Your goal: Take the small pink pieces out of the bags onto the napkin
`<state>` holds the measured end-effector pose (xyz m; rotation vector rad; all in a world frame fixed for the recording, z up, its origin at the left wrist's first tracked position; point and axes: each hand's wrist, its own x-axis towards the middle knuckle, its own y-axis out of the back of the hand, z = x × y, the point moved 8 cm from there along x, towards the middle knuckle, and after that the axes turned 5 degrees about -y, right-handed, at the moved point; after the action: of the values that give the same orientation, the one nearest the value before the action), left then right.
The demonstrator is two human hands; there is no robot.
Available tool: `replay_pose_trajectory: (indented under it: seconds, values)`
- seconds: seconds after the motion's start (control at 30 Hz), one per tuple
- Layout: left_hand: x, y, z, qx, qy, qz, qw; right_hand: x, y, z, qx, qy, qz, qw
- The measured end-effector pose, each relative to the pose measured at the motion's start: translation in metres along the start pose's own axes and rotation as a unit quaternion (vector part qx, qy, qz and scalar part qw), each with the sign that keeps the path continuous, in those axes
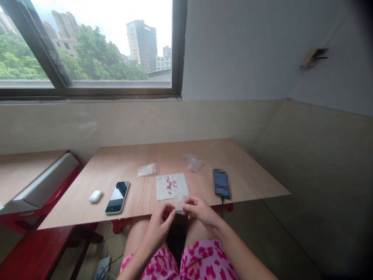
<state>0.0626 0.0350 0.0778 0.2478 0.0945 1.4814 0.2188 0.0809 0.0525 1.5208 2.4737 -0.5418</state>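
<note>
Both my hands meet at the near edge of the wooden table, pinching a small clear plastic bag between them. My left hand grips its lower left side with closed fingers. My right hand holds its right edge in a pinch. Just beyond the bag lies a white cloth with several small red beads scattered on it.
Two more small clear bags lie farther back, one at the left and one at the right. A dark phone and a white earbud case lie at the left, another phone with a cable at the right. A long white box rests on the neighbouring table.
</note>
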Motion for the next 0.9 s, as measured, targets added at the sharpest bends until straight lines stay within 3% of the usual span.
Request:
replay_pose_trajectory:
  seconds: [0.17, 0.33, 0.6, 0.9]
  values:
    - [-0.009, -0.019, -0.012, -0.019, 0.035, -0.021, 0.999, -0.008, -0.025, 0.025, -0.083, -0.005, -0.027, 0.996]
    - [-0.017, -0.028, -0.028, -0.049, 0.059, -0.056, 0.995, -0.014, -0.037, 0.022, -0.106, -0.009, -0.046, 0.993]
    - [-0.011, -0.021, -0.006, -0.007, 0.028, -0.082, 0.996, -0.019, -0.038, 0.01, -0.143, 0.004, -0.116, 0.983]
    - [-0.012, -0.017, -0.012, 0.002, 0.037, -0.063, 0.997, -0.019, -0.04, 0.0, -0.175, 0.038, -0.095, 0.979]
